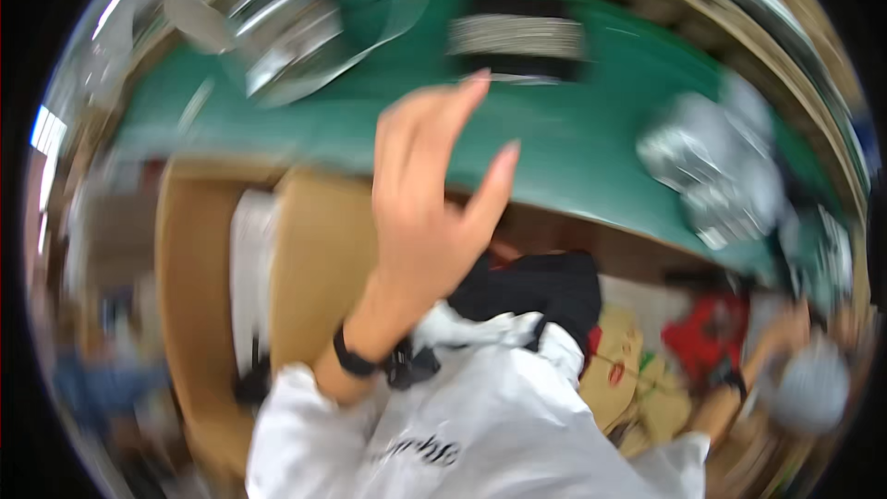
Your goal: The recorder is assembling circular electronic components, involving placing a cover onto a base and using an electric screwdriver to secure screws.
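Note:
My left hand (423, 199) is raised over the near edge of the green tabletop (370, 120), fingers stretched out and thumb apart, holding nothing. Just beyond its fingertips lies a dark block with a pale, ribbed band (517, 37) across it; blur hides what kind of thing it is. Far out to the right, my right hand (785, 328) is smeared by motion near the picture's rim. Close beside it is a grey rounded thing (813, 383). Whether that hand grips anything cannot be made out.
Clear plastic packaging (296, 32) lies at the table's far left. Silvery plastic-wrapped items (711, 162) sit on its right side. An open cardboard box (319, 240) stands left of my left arm. Below the table at right are a red thing (711, 328) and a tan printed bag-like thing (617, 360).

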The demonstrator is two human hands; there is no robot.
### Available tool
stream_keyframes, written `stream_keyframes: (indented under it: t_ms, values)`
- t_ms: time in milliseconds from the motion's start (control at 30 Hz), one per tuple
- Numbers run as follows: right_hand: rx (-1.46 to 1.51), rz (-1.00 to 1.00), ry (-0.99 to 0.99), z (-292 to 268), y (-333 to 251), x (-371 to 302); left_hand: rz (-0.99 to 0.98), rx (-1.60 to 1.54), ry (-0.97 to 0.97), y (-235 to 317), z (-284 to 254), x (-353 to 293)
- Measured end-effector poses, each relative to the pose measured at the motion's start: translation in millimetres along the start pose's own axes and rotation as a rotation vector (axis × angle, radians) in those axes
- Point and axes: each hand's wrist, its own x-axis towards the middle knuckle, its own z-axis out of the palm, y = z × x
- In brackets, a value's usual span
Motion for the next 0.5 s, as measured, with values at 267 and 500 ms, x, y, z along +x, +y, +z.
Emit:
stream_keyframes:
  t_ms: [267, 500]
  values:
    - [0.548, 0.115, 0.371, -84, 44, -120, -0.739, 0.596, -0.352, -224, -268, -86]
    - [0.724, 0.081, 0.278, -115, -24, -132, -1.482, 0.830, -1.208, -292, -419, -302]
